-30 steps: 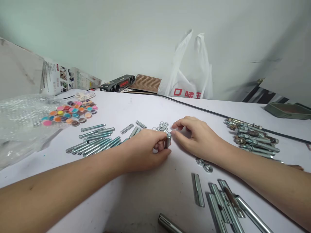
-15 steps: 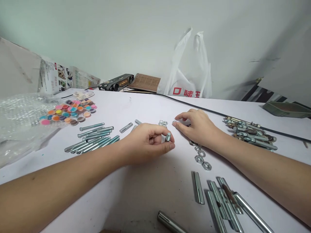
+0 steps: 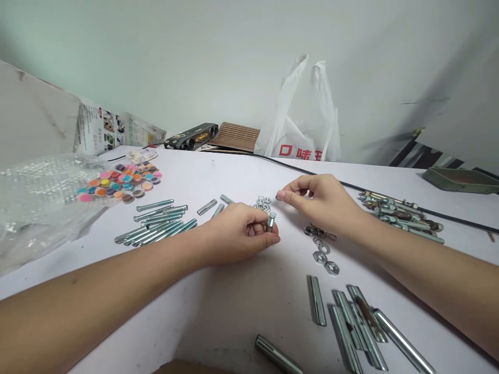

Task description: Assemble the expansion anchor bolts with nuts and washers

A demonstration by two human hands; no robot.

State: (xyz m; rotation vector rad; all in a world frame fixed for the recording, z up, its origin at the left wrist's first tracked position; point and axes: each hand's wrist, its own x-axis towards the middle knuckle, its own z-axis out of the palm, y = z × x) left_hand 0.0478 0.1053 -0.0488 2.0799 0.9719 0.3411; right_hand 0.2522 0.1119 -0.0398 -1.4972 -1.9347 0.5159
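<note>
My left hand [image 3: 239, 234] rests on the white table [image 3: 218, 291] with its fingers closed round a short metal bolt [image 3: 270, 222] that stands upright, its top end showing. My right hand [image 3: 322, 200] hovers just right of it, thumb and forefinger pinched on a small washer [image 3: 278, 197]. A little heap of washers [image 3: 263, 202] lies between the two hands. Several hex nuts [image 3: 323, 254] lie below my right wrist.
Long threaded rods [image 3: 156, 226] lie at the left, metal sleeves [image 3: 351, 322] at the near right, assembled anchor bolts [image 3: 401, 218] at the far right. Coloured discs [image 3: 120, 182] and bubble wrap [image 3: 35, 202] sit far left. A white plastic bag [image 3: 304, 124] and a black cable [image 3: 351, 182] lie behind.
My right hand drew back from the bolt's top to the washer heap, then rose slightly with a washer pinched. My left hand kept holding the bolt upright.
</note>
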